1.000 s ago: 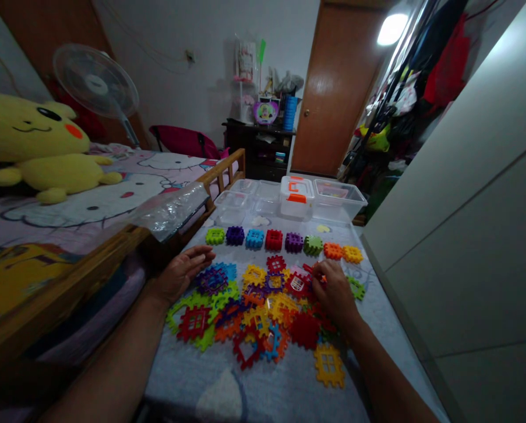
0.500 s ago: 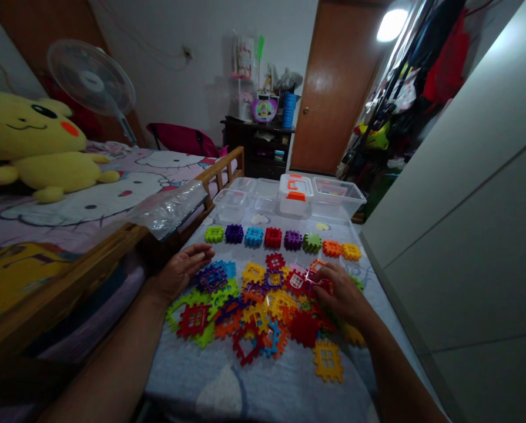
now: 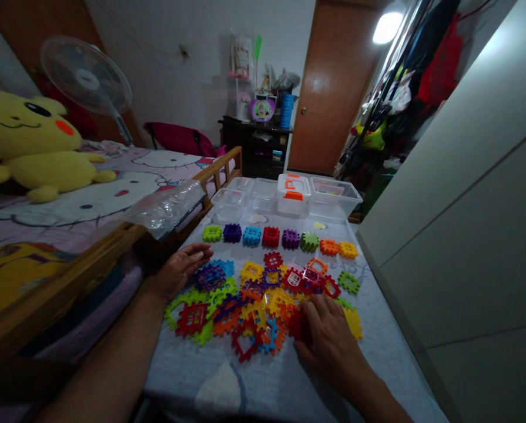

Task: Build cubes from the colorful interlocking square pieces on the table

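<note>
A loose heap of toothed plastic building tiles in many colours lies on the cloth, with a yellow tile [image 3: 254,315] near its middle. My right hand [image 3: 328,338] is over the heap's near right side, its fingers and thumb closed about a solid red building tile [image 3: 297,326]; part of that tile is hidden by the hand. My left hand [image 3: 181,270] rests at the left edge of the heap, fingers stretched out and holding nothing. Closest to it are a purple tile [image 3: 210,276] and a blue tile [image 3: 228,268].
Behind the heap runs a row of small stacks sorted by colour, among them a red stack [image 3: 271,237]. Clear plastic boxes [image 3: 335,200] and a lidded box with orange clips [image 3: 293,195] stand farther back. A wooden bed rail [image 3: 218,170] borders the left, a pale cabinet [image 3: 443,223] the right.
My right hand has moved from the heap's far right side nearer to me, onto the solid red tile, and now covers the yellow window tile's place. My left hand stays where it was.
</note>
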Motion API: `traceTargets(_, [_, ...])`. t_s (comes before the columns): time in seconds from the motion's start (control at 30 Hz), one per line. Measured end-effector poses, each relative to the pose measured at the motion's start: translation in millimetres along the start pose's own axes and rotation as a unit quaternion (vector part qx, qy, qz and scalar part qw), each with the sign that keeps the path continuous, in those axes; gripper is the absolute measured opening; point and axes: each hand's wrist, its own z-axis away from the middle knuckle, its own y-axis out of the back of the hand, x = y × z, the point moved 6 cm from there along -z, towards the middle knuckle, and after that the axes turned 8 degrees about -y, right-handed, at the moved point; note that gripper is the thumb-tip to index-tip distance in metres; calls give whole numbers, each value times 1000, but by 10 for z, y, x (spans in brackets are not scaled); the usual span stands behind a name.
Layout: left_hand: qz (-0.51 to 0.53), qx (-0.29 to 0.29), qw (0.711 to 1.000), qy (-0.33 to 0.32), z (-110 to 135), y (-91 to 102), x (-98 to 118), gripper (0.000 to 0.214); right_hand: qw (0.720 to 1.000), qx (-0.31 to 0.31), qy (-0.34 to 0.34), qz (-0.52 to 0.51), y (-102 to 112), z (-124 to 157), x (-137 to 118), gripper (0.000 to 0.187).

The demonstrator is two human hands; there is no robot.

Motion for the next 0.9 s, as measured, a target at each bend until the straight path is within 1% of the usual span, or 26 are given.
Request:
traceTargets(0.1, [-3, -7, 1000, -2, 6, -11, 7, 44, 1000, 3, 0, -1, 17, -23, -21, 36])
traceTargets(0.2, [-7, -9, 1000, -5, 13, -22, 22, 43, 1000, 10, -3, -18, 48, -20, -35, 36])
traceTargets(0.3, [-9, -5, 1000, -1, 22, -34, 34, 44, 998, 17, 5, -67, 195, -79, 19, 40])
traceTargets(0.4, [-11, -4, 1000, 1, 30, -53, 53, 45, 994, 37, 9, -103, 460, -303, 186, 47])
traceTargets(0.47, [-11, -2, 1000, 1, 35, -64, 66, 45, 994, 48, -5, -100, 588, -529, 342, 44])
traceTargets(0.5, [-11, -1, 1000, -1, 37, -68, 72, 45, 994, 47, -16, -92, 606, -648, 419, 40])
traceTargets(0.57, [-9, 0, 1000, -2, 40, -77, 80, 46, 996, 27, -31, -73, 541, -860, 539, 38])
traceTargets(0.67, [-9, 0, 1000, -2, 41, -82, 83, 46, 998, -30, -41, -33, 281, -1038, 637, 34])
traceTargets(0.77, [-12, -1, 1000, -2, 35, -85, 81, 46, 997, -59, -43, -30, 86, -1059, 676, 31])
traceTargets(0.83, [-10, -4, 1000, -3, 30, -90, 81, 46, 997, -61, -41, -36, 48, -1040, 679, 33])
traceTargets(0.9, [-8, -5, 1000, -1, 26, -91, 76, 46, 997, -60, -38, -35, 56, -1024, 671, 34])
